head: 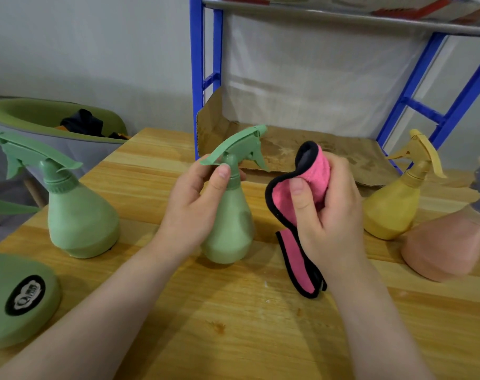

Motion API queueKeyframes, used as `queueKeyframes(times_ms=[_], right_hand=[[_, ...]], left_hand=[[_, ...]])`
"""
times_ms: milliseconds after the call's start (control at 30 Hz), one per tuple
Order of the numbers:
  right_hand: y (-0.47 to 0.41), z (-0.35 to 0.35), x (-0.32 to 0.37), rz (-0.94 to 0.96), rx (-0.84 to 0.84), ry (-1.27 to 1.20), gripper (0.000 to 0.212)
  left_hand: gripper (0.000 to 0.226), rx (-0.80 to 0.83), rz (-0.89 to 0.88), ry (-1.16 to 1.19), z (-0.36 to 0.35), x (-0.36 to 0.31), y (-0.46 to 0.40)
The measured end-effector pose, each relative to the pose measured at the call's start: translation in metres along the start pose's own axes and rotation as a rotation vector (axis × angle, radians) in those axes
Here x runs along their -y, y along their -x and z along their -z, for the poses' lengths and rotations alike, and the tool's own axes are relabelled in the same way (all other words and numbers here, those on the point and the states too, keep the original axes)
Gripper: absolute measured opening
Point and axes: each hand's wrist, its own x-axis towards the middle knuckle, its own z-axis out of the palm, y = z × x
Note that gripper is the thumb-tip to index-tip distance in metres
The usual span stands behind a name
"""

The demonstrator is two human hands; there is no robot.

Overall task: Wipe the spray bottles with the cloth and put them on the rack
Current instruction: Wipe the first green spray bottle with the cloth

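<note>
Left hand [191, 207]: curled round the neck of the middle green spray bottle [229, 215], thumb pressed against the collar just under the trigger head, other fingers mostly hidden behind the neck. Right hand [329, 212]: closed round a bunched pink cloth [310, 182] with black edging, thumb pinning the fabric against the fingers; one strip of cloth hanging down below the palm, its lower end just above or on the wooden table [233, 325], contact hard to judge.

Held bottle: upright, long axis near vertical and leaning slightly, base seemingly on the table though the exact contact is unclear; nozzle pointing away and to the right, toward the rack. Cloth just beside the bottle, not touching it.

Further out to the left: a second green spray bottle [77, 215] standing upright, its nozzle cut off by the frame edge. At the lower left corner: a green rounded object with a black oval label [25, 296], partly out of view, label text unreadable. To the right: a yellow spray bottle [392, 212] upright, then a pink spray bottle [447, 245] with a grey head, blurred and cropped at the edge.

Behind: blue metal rack [196, 78], lower shelf lined with worn cardboard [288, 149]; upper shelf contents cut off. Far left: green-rimmed basket [28, 116] holding dark items too indistinct to name.
</note>
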Motion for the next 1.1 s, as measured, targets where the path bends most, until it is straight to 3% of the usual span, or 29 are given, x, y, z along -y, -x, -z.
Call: queueKeyframes(times_ms=[200,333,467,500,600,700,800,867,933,1000,1100], right_hand=[[-0.001,0.001,0.0,0.01,-0.025,-0.023,0.044],[0.001,-0.001,0.009,0.102,0.073,-0.078,0.042],[0.002,-0.002,0.016,0.092,0.139,-0.141,0.013],[0.002,-0.002,0.016,0.109,0.126,-0.113,0.012],[0.005,-0.007,0.015,0.144,0.001,0.075,0.04],[0.007,-0.016,0.019,0.106,-0.142,0.138,0.036],[0.007,-0.021,0.022,-0.043,-0.232,-0.04,0.037],[0.008,-0.024,0.025,-0.176,-0.237,-0.287,0.038],[0.01,-0.025,0.025,-0.25,-0.21,-0.374,0.039],[0.01,-0.023,0.022,-0.235,-0.155,-0.244,0.039],[0.008,-0.013,0.015,-0.14,-0.078,0.14,0.04]], left_hand=[[0.028,0.223,-0.101,-0.064,0.006,0.003,0.004],[0.036,0.386,-0.121,-0.017,0.009,0.007,0.005],[0.041,0.496,-0.156,0.021,0.012,0.011,0.001],[0.046,0.499,-0.168,0.002,0.012,0.012,0.0],[0.065,0.485,-0.206,-0.073,0.013,0.014,-0.001],[0.051,0.456,-0.244,-0.102,0.01,0.012,0.0],[0.05,0.416,-0.318,-0.167,0.005,0.009,0.003],[0.054,0.375,-0.385,-0.245,0.004,0.011,0.004],[0.05,0.341,-0.46,-0.301,0.004,0.013,0.004],[0.045,0.314,-0.525,-0.351,0.005,0.014,0.003],[0.045,0.285,-0.618,-0.492,0.007,0.015,0.001]])
